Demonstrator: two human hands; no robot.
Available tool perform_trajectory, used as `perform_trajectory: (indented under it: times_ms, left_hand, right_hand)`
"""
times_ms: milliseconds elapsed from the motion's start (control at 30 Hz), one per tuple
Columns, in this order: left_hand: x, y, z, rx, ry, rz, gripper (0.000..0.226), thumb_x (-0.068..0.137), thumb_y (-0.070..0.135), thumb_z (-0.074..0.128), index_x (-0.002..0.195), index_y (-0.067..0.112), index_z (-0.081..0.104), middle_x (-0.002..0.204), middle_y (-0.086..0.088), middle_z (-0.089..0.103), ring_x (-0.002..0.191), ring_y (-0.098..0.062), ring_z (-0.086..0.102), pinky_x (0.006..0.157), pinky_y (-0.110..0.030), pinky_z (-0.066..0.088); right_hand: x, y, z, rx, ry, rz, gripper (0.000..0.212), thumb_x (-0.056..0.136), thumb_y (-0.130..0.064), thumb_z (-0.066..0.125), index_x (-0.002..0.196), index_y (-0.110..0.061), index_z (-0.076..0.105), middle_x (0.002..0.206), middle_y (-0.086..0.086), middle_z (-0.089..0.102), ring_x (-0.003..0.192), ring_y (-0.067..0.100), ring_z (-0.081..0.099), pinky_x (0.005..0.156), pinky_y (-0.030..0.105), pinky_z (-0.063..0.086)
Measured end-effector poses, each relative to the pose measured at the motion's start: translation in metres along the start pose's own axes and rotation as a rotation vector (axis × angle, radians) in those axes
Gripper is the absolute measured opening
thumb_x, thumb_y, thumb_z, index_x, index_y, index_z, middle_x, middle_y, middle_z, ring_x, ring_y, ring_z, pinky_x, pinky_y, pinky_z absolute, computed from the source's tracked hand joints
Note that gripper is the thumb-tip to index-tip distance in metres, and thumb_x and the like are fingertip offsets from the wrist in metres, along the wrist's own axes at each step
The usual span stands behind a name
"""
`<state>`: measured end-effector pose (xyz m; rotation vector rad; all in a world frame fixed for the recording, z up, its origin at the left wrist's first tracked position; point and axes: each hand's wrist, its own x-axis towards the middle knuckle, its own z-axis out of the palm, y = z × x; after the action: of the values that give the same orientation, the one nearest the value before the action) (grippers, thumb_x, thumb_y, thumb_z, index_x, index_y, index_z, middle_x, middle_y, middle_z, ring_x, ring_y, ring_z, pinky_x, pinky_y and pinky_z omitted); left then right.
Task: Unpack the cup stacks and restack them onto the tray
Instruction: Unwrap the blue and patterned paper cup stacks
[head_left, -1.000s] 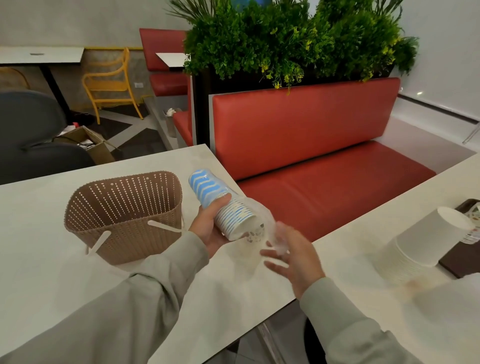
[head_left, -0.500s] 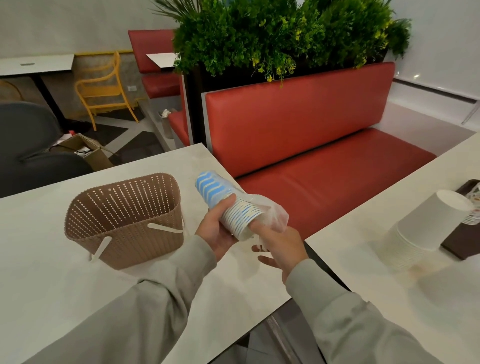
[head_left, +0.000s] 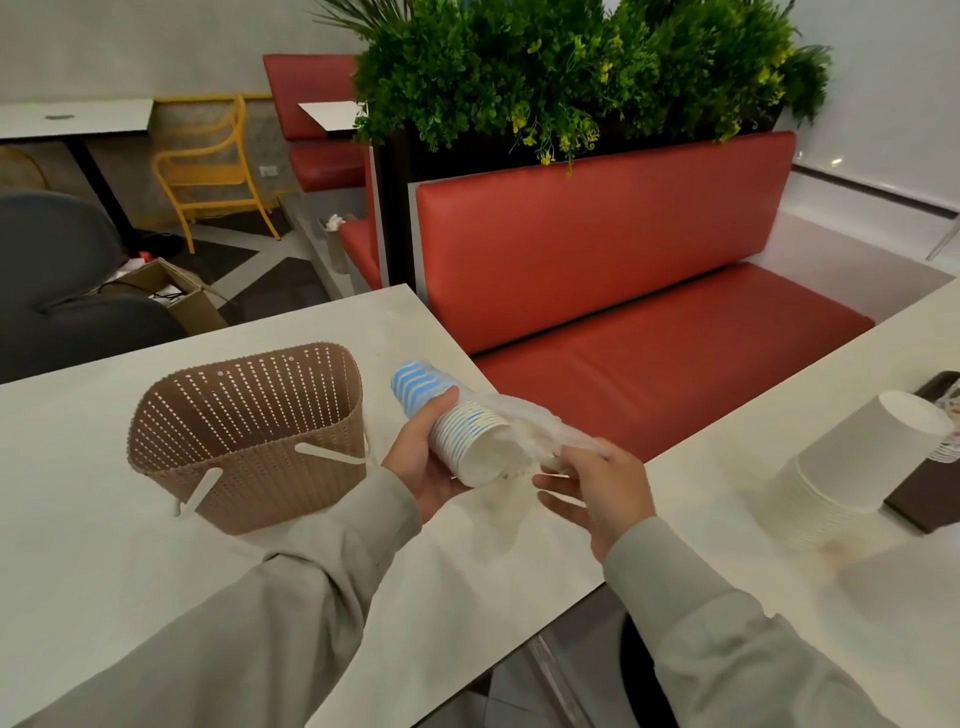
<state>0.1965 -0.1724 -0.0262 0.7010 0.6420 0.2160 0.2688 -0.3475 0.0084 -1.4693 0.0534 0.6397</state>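
Note:
A stack of blue-and-white paper cups (head_left: 452, 421) lies sideways in my left hand (head_left: 423, 462), which grips it around the middle, open mouth toward me. A clear plastic wrapper (head_left: 535, 431) hangs loose off the stack's open end. My right hand (head_left: 597, 483) pinches that wrapper just right of the cups. A second stack of plain white cups (head_left: 852, 462) leans on its side on the right table, against a dark brown tray (head_left: 919, 509) at the frame's right edge.
A brown perforated basket (head_left: 249, 436) stands on the left table (head_left: 78, 545) beside my left arm. A gap separates the two tables. A red bench (head_left: 649, 332) with a planter behind it runs across the back. Chairs and a cardboard box sit far left.
My right hand took hold of the wrapper at the stack's open end and has drawn it to the right, off the cups. The left hand kept its grip on the stack.

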Motion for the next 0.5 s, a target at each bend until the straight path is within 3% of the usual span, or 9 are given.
perform_trajectory:
  times_ms: [67,167,267,333,433,500]
  left_hand:
    - [-0.001,-0.002,-0.001,-0.010,-0.005,-0.018,0.055,0.083,0.044,0.073,0.128,0.014,0.063,0.119,-0.012,0.072,0.111,-0.031,0.069,0.096,-0.056,0.053]
    - [-0.006,-0.004,0.002,-0.045,-0.026,-0.031,0.042,0.089,0.043,0.068,0.119,0.013,0.067,0.108,-0.012,0.075,0.093,-0.030,0.073,0.080,-0.049,0.060]
    - [-0.007,-0.005,0.005,-0.080,-0.021,-0.031,0.044,0.088,0.042,0.068,0.120,0.013,0.065,0.108,-0.013,0.075,0.091,-0.030,0.073,0.076,-0.049,0.060]
    - [-0.005,-0.005,0.006,-0.102,-0.006,-0.029,0.049,0.086,0.044,0.071,0.125,0.014,0.063,0.114,-0.014,0.073,0.099,-0.031,0.071,0.082,-0.051,0.058]
    - [-0.001,-0.004,0.005,-0.107,0.014,-0.012,0.056,0.082,0.046,0.074,0.128,0.015,0.062,0.121,-0.014,0.071,0.111,-0.032,0.069,0.091,-0.052,0.056]
    - [0.003,-0.004,0.004,-0.084,0.039,0.003,0.059,0.080,0.046,0.077,0.129,0.016,0.062,0.123,-0.013,0.070,0.115,-0.032,0.067,0.093,-0.054,0.055]
  right_hand:
    - [0.004,-0.007,-0.009,0.142,0.020,-0.003,0.017,0.090,0.008,0.056,0.089,-0.009,0.052,0.074,0.013,0.061,0.059,0.022,0.067,0.056,0.030,0.058]
    - [0.010,-0.015,-0.018,0.357,0.013,0.030,0.020,0.090,0.006,0.062,0.105,-0.006,0.055,0.087,0.018,0.068,0.059,0.018,0.064,0.054,0.027,0.057]
    - [0.010,-0.014,-0.021,0.491,0.044,-0.020,0.036,0.093,-0.001,0.059,0.128,-0.002,0.054,0.098,0.017,0.073,0.070,0.022,0.069,0.066,0.032,0.060]
    - [0.004,-0.013,-0.020,0.508,0.122,-0.082,0.028,0.096,-0.005,0.052,0.124,-0.008,0.051,0.094,0.011,0.073,0.077,0.025,0.071,0.075,0.039,0.060]
    - [-0.007,-0.004,-0.010,0.198,0.185,-0.221,0.007,0.096,-0.017,0.059,0.098,-0.013,0.054,0.082,0.006,0.069,0.069,0.019,0.065,0.067,0.040,0.055]
    - [-0.013,0.007,-0.006,-0.118,0.180,-0.470,0.014,0.092,-0.018,0.066,0.081,-0.015,0.058,0.073,0.000,0.065,0.066,0.016,0.059,0.065,0.036,0.048]
